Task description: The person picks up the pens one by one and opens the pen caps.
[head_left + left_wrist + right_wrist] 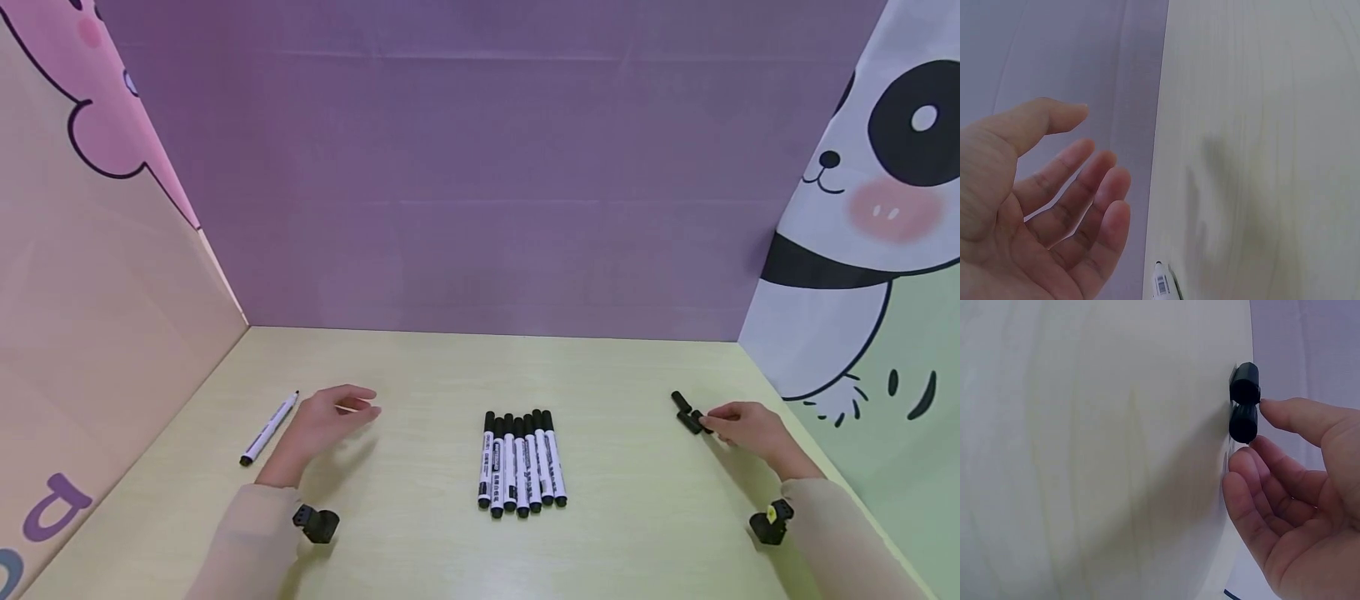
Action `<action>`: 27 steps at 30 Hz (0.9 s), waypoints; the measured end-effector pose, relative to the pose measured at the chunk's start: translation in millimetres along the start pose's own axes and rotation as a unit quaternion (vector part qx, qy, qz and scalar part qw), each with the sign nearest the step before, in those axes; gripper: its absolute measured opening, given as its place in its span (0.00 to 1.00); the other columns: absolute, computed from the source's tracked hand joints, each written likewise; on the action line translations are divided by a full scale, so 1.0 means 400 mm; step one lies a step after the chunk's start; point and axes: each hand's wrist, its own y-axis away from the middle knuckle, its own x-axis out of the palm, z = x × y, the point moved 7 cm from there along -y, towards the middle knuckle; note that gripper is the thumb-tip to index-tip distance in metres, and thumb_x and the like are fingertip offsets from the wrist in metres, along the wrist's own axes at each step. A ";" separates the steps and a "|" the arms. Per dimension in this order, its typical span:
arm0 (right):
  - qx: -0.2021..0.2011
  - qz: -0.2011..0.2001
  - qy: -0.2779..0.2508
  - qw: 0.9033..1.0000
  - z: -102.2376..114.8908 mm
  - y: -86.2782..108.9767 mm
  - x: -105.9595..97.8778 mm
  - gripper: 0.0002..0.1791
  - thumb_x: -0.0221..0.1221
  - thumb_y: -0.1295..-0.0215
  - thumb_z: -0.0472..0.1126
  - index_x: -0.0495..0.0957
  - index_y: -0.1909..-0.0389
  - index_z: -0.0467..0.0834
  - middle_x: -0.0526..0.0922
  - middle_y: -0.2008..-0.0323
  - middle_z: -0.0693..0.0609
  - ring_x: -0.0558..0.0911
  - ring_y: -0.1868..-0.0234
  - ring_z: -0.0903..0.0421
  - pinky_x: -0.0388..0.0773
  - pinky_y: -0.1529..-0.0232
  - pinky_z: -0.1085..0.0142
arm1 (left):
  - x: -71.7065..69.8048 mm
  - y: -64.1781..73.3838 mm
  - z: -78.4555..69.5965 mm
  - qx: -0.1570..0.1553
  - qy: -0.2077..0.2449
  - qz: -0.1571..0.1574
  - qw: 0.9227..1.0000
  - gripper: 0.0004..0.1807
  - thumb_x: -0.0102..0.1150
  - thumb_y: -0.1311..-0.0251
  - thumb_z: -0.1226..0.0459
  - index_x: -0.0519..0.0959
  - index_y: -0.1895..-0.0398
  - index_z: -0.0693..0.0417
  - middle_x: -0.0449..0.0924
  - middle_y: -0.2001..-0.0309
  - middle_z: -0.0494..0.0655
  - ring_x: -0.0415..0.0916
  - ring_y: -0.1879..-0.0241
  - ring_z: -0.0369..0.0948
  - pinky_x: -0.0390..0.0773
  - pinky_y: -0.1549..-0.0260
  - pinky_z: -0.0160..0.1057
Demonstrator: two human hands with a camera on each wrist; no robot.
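At the right of the table my right hand (750, 432) pinches a small black marker cap (1244, 423) between thumb and forefinger, the other fingers curling beneath. Right against it lies another black cap (1245, 382), and in the head view a further cap (681, 401) lies just beyond, end to end with the group. My left hand (330, 419) is held over the left side with nothing in it, thumb apart from the loosely bent fingers. Left of that wrist lies an uncapped white marker (270, 429), nib pointing away; its nib end (1162, 279) shows in the left wrist view.
Several white markers with black caps (522, 467) lie side by side in the middle of the pale wooden table (420, 550). A purple wall (487, 167) closes off the back, and printed panels with cartoon figures stand at the left and right.
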 end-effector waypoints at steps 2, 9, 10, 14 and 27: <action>0.000 -0.002 -0.001 1.000 0.001 0.001 -0.002 0.32 0.59 0.29 0.54 0.75 0.45 0.26 0.82 0.66 0.50 0.78 0.65 0.55 0.75 0.62 0.60 | 0.006 -0.003 -0.004 -0.001 -0.002 0.002 1.000 0.23 0.66 0.36 0.54 0.81 0.43 0.59 0.84 0.52 0.53 0.80 0.51 0.51 0.77 0.55 0.49; -0.018 -0.023 0.016 0.999 0.014 0.005 -0.016 0.31 0.58 0.28 0.54 0.75 0.45 0.27 0.83 0.58 0.42 0.80 0.63 0.53 0.76 0.63 0.59 | 0.043 -0.016 -0.024 0.008 -0.003 0.008 1.000 0.22 0.66 0.36 0.56 0.81 0.44 0.58 0.84 0.55 0.51 0.80 0.55 0.48 0.78 0.58 0.46; -0.020 -0.025 0.014 0.999 0.017 0.005 -0.016 0.30 0.59 0.28 0.53 0.76 0.45 0.27 0.83 0.57 0.41 0.80 0.63 0.53 0.77 0.63 0.60 | 0.049 -0.017 -0.029 0.011 0.001 0.010 1.000 0.21 0.66 0.36 0.56 0.82 0.44 0.59 0.84 0.56 0.51 0.80 0.55 0.47 0.78 0.58 0.46; -0.025 -0.026 0.004 0.999 0.028 0.006 -0.016 0.29 0.59 0.28 0.53 0.76 0.45 0.28 0.83 0.57 0.41 0.81 0.63 0.53 0.77 0.64 0.60 | 0.065 -0.021 -0.046 0.019 0.004 0.011 1.000 0.20 0.67 0.37 0.56 0.82 0.46 0.58 0.85 0.58 0.48 0.81 0.57 0.45 0.78 0.59 0.45; -0.053 -0.030 0.003 0.998 0.092 0.003 0.000 0.27 0.60 0.29 0.53 0.77 0.45 0.32 0.83 0.57 0.43 0.81 0.63 0.52 0.76 0.64 0.59 | 0.123 -0.021 -0.087 0.027 0.023 0.032 0.999 0.19 0.68 0.39 0.57 0.83 0.48 0.57 0.84 0.61 0.45 0.81 0.59 0.45 0.78 0.60 0.45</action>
